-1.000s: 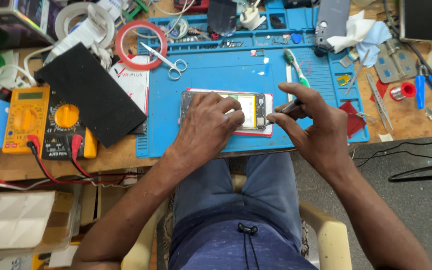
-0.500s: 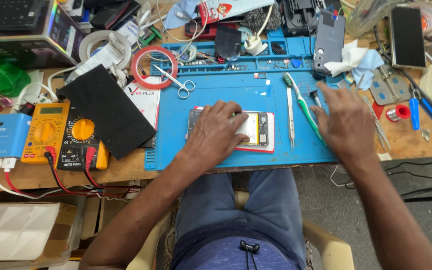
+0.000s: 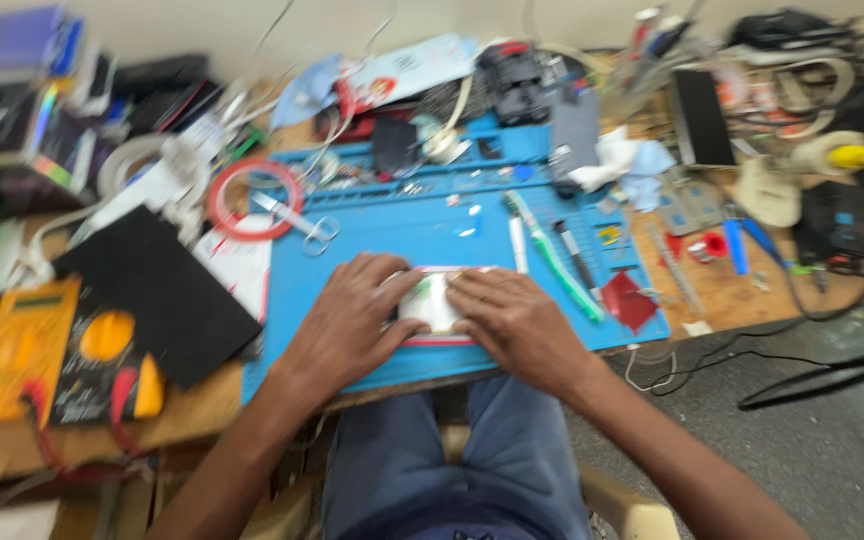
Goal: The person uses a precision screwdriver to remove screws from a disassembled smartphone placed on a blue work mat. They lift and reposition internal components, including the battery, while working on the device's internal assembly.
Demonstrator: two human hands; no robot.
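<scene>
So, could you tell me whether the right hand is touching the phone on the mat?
Touching: the head view shows the right hand lying flat over the phone, covering its right side.

Right hand (image 3: pixel 517 325) back from tools at mat's right side, now flat on phone (image 3: pixel 432 303), fingertips meeting left hand (image 3: pixel 352 320) over it. A second ago it pinched a tool at phone's right end; no tool in it now. Left hand slid toward phone's left end. View blurred now.
</scene>
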